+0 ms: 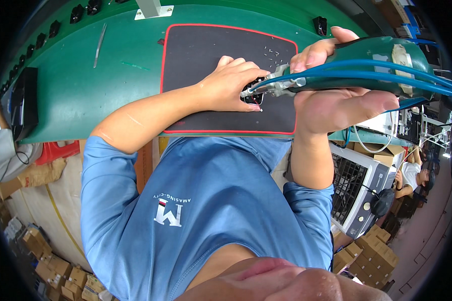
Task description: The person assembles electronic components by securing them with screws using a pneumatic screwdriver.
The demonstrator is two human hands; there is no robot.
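My right hand (331,108) is wrapped round a thick green power screwdriver (356,55), held almost level, with blue hoses running along it. Its metal nose (281,84) points left and meets a small black part (254,96). Closed over that part from the left, my left hand (231,85) holds it down on the dark mat (201,50) with the red rim. My fingers and the tool nose hide much of the part. A tiny white piece sits by my left thumb.
Several tiny pale bits (272,52) lie scattered on the mat's far right. The green table (75,95) bears a thin metal strip (100,45) and a post foot (154,12). Small black units (76,14) line the far edge. Another person (412,173) sits at right, beyond an air cooler (354,185).
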